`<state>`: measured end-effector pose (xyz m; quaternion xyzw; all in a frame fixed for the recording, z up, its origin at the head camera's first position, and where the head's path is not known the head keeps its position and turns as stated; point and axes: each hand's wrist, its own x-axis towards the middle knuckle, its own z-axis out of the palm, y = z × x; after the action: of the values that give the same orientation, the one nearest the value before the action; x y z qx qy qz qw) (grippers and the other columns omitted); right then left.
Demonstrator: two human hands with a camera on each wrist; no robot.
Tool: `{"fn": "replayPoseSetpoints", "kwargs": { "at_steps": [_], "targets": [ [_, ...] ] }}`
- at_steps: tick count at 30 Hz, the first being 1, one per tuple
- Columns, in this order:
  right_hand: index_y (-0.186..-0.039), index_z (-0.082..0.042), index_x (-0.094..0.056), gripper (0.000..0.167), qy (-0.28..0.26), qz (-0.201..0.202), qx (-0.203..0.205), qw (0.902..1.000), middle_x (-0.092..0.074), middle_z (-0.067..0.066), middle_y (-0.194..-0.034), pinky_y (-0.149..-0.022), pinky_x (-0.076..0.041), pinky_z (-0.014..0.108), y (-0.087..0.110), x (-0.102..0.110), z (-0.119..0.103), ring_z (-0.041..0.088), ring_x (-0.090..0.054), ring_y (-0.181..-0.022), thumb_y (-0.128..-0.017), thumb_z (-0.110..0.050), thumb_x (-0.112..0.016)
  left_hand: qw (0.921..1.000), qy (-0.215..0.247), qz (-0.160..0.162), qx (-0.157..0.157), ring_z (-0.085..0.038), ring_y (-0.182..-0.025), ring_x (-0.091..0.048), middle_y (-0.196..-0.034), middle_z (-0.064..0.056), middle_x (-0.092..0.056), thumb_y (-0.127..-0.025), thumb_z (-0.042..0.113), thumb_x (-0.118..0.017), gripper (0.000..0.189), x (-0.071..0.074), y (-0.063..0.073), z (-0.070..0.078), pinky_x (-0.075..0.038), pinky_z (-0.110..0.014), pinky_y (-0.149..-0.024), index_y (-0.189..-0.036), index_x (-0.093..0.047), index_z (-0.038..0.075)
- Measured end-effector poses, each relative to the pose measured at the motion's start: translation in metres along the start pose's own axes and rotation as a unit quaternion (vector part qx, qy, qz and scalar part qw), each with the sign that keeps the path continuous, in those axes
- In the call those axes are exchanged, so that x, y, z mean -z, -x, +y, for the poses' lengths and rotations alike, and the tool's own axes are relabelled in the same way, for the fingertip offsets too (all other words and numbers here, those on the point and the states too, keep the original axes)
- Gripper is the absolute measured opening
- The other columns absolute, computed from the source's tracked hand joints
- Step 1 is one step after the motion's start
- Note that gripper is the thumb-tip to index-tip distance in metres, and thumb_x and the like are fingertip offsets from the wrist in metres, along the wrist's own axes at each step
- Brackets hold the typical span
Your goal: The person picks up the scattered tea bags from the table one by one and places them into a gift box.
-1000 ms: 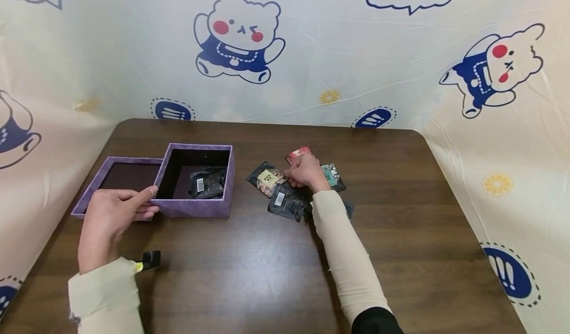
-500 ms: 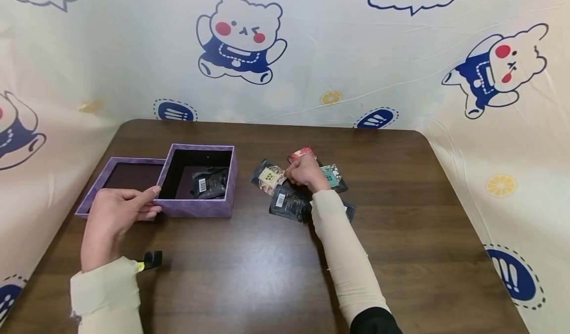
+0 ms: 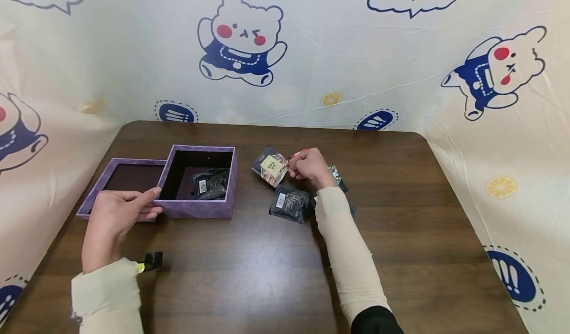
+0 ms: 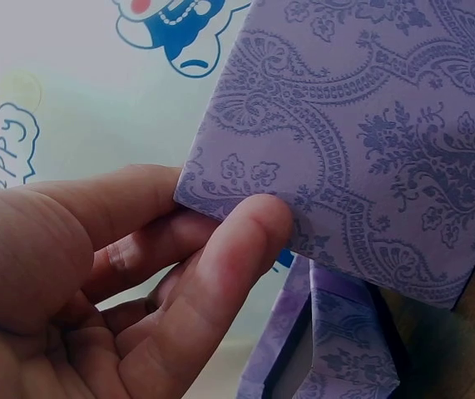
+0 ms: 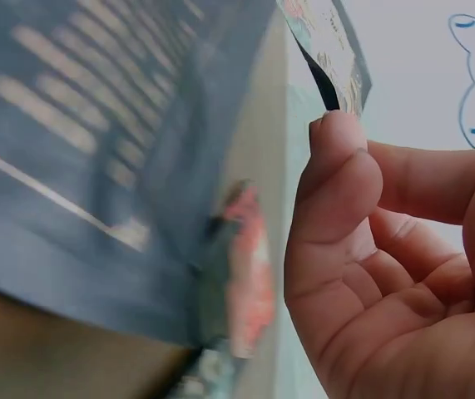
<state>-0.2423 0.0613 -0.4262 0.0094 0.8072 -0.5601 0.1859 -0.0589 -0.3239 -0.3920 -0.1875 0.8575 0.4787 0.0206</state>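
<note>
In the head view, my left hand (image 3: 122, 213) pinches the near left corner of an open purple box (image 3: 196, 209); the left wrist view shows thumb and fingers on its patterned wall (image 4: 345, 125). My right hand (image 3: 311, 168) pinches the edge of a dark sachet with a cream label (image 3: 271, 166), its end tilted up in the right wrist view. Below it lies a black sachet with a white barcode (image 3: 287, 204). A red sachet (image 5: 251, 283) is mostly hidden behind the right hand in the head view. Dark sachets (image 3: 211, 184) lie inside the box.
A shallow purple lid (image 3: 99, 183) lies left of the box, partly behind it. A teal-labelled sachet (image 3: 337, 176) sits right of the right hand, partly covered by the arm. The brown table (image 3: 249, 274) meets a printed curtain (image 3: 329, 42) at the back.
The right hand has moved slightly up and right, now pinching the cream-labelled sachet, which has lifted and turned a little. The left hand stays at the box corner.
</note>
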Motion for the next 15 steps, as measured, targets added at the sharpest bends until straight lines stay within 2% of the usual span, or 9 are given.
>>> {"fn": "replayPoseSetpoints", "kwargs": {
  "at_steps": [7,11,15],
  "targets": [
    [-0.098,0.007,-0.073,0.014,-0.038,-0.002,0.016,0.9991,-0.071,0.021,-0.084,-0.058,-0.057,0.028,0.011,0.014,-0.032,0.021,-0.066,-0.064,-0.096,0.002,-0.061,0.9996,-0.028,0.0,-0.003,-0.019,-0.07,-0.075,-0.076,-0.01,-0.075,-0.095,0.046,-0.068,0.061,0.002,0.001,0.001,-0.046,-0.004,-0.064,-0.113,-0.07,-0.012],
    [-0.099,0.006,-0.073,0.013,-0.058,-0.012,0.01,0.9982,-0.071,0.026,-0.086,-0.054,-0.055,0.029,0.016,0.017,-0.044,0.024,-0.066,-0.064,-0.096,-0.001,-0.063,0.9997,-0.026,-0.002,-0.004,-0.019,-0.069,-0.075,-0.075,-0.009,-0.075,-0.095,0.047,-0.068,0.062,0.003,0.001,0.002,-0.047,-0.005,-0.064,-0.113,-0.07,-0.012],
    [-0.1,0.004,-0.073,0.013,-0.061,-0.018,0.009,0.9979,-0.071,0.026,-0.087,-0.049,-0.052,0.027,0.018,0.017,-0.049,0.021,-0.065,-0.061,-0.097,-0.005,-0.065,0.9999,-0.014,-0.004,-0.003,-0.018,-0.068,-0.075,-0.075,-0.009,-0.075,-0.095,0.045,-0.069,0.061,0.001,0.001,0.0,-0.05,-0.008,-0.064,-0.114,-0.07,-0.013]
  ]
}}
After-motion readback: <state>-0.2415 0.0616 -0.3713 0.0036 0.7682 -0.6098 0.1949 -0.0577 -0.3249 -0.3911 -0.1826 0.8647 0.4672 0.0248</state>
